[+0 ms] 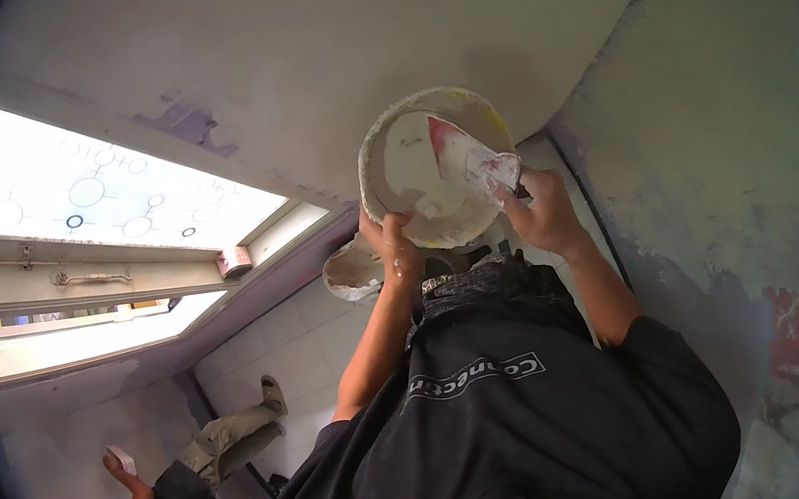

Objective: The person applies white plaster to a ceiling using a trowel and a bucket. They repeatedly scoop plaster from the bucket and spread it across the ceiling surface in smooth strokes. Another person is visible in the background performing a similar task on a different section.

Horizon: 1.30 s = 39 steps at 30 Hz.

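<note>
Head view: left hand (394,247), forearm extended, grasps rim of white-crusted bucket (478,110), thumb over edge. Right hand (544,211), forearm angled inward, clasps smeared scraper (464,157), blade across bucket's mouth. Bucket sits before dark shirt (502,418).

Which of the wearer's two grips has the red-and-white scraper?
The right grip holds that scraper; the left grip instead holds the bucket at its rim.

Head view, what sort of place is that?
Probably somewhere indoors being renovated: there's a messy bucket, a scraper smeared with white stuff, and a patchy wall.
</note>
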Each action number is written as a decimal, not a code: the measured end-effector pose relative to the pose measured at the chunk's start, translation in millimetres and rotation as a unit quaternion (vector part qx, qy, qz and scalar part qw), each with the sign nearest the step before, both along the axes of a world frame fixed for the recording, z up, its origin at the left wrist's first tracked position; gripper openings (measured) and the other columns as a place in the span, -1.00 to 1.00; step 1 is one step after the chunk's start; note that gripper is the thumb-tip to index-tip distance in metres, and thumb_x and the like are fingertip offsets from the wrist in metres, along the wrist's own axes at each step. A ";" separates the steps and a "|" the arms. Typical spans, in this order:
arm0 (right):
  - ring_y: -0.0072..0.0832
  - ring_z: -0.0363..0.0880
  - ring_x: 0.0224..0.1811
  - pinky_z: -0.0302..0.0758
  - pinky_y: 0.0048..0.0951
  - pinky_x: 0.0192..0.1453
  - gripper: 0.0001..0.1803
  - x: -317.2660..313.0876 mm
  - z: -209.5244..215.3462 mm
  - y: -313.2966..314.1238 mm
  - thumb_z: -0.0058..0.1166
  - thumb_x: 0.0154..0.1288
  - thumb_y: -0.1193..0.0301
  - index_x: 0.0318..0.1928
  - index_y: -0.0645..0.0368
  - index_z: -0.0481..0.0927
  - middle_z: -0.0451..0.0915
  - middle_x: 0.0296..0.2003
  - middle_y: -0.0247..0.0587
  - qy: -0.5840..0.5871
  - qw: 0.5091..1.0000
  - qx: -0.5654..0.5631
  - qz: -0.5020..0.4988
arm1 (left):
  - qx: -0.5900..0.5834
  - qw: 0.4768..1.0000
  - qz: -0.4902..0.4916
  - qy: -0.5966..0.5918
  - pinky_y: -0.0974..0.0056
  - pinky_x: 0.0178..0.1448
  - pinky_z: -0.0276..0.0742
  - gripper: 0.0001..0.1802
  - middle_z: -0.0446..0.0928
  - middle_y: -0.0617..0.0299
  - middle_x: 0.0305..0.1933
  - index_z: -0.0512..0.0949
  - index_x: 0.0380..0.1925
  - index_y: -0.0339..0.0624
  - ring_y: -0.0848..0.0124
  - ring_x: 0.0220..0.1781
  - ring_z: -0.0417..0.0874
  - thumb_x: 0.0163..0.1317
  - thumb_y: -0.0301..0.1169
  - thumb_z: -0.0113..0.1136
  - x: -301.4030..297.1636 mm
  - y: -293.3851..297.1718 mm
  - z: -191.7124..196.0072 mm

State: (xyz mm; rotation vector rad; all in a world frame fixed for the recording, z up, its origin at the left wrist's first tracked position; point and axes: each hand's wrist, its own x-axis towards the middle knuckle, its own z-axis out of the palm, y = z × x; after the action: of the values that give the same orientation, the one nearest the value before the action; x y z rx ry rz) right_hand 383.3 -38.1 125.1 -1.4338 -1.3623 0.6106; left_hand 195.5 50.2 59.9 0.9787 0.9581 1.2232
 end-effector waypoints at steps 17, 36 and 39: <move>-0.24 0.66 -0.34 0.52 -0.37 -0.24 -0.79 51.8 -3.5 26.0 0.07 0.18 0.51 -0.19 0.37 0.57 0.62 -0.40 0.08 -0.058 0.993 0.021 0.098 | 0.016 0.997 0.033 0.063 0.26 0.12 0.36 -0.25 0.51 0.05 -0.09 0.37 0.07 -0.42 0.24 -0.04 0.49 -0.25 -0.30 0.07 46.7 3.4 10.0; -0.58 0.54 -0.40 0.46 -0.45 -0.27 -0.79 58.2 -19.7 43.2 0.10 0.21 0.46 -0.22 0.38 0.59 0.63 -0.46 -0.12 0.049 0.993 -0.075 0.074 | 0.079 0.994 0.077 -0.004 0.30 0.07 0.36 -0.39 0.51 0.10 -0.11 0.41 0.01 -0.41 0.35 -0.07 0.47 -0.08 -0.31 0.19 73.6 13.2 23.0; -0.55 0.59 -0.29 0.51 -0.42 -0.18 -0.76 55.3 -25.3 47.9 0.09 0.23 0.44 -0.16 0.38 0.59 0.65 -0.37 -0.14 0.155 0.978 -0.130 0.052 | 0.105 0.993 0.056 0.006 0.30 0.08 0.35 -0.42 0.51 0.10 -0.10 0.41 0.02 -0.40 0.36 -0.06 0.47 0.02 -0.26 0.22 74.3 17.7 21.4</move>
State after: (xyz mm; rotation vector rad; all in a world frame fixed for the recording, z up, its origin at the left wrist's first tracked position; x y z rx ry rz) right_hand 438.6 9.7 99.8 -1.4044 -1.1440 1.0680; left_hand 269.9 67.8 81.3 1.1099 0.9174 1.4364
